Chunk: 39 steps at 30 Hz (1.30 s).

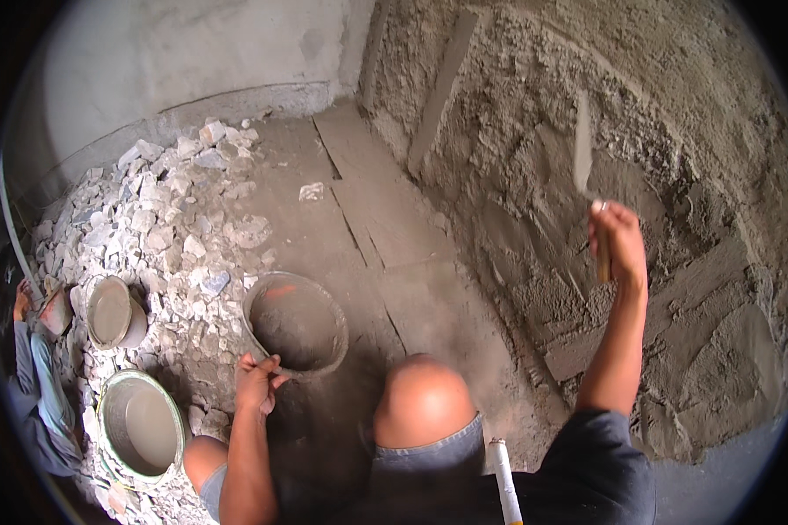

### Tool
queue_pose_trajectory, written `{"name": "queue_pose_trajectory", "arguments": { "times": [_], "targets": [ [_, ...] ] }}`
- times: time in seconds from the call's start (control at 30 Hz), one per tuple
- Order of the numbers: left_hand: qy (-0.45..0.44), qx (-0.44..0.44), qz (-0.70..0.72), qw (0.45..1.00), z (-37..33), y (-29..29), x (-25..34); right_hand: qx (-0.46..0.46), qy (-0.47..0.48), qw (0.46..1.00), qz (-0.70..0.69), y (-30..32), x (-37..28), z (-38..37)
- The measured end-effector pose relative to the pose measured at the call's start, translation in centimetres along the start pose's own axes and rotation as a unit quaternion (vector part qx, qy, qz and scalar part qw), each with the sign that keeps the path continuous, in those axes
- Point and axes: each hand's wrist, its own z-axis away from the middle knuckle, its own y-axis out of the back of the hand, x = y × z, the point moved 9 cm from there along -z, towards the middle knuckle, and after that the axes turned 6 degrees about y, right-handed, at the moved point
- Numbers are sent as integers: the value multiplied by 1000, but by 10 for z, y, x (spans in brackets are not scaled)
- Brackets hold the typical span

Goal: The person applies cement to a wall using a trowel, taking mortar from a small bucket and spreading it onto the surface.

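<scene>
— Trowel, steel-bladed with a wooden handle [587, 175]; my right hand [617, 245] is clenched on its handle against the rough mortar wall [674, 131]; stiff, light.

— And the left?

— My left hand [256, 381] grips the round grey mortar pan's rim [263, 302]; heavy, gritty; no labels visible.

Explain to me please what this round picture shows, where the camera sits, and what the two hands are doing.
The camera sits on a person's head and looks down; its wide lens makes the picture round and bends straight edges. The person crouches, a bare knee in the middle. The left hand grips the rim of a mortar-smeared pan on the floor. The right hand holds a trowel against a rough, freshly plastered wall. Further left lie stone rubble and two more pans. At the left edge another person's arm shows.
</scene>
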Motion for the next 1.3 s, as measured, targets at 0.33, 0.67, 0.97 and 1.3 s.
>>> {"name": "queue_pose_trajectory", "arguments": {
  "times": [0.33,0.67,0.97,1.3],
  "targets": [
    [-56,-38,-182,981,-18,-40,-16,-227,-133,964,33,-207,183,259],
    [-168,-40,-316,933,-54,-49,-48,-475,19,829,294,-422,194,186],
    [4,-32,-183,983,-49,-7,-34,-553,213,743,312,-478,168,241],
    [-269,-5,-441,857,-37,-40,-24,-484,151,766,394,-474,171,175]
  ]
}}
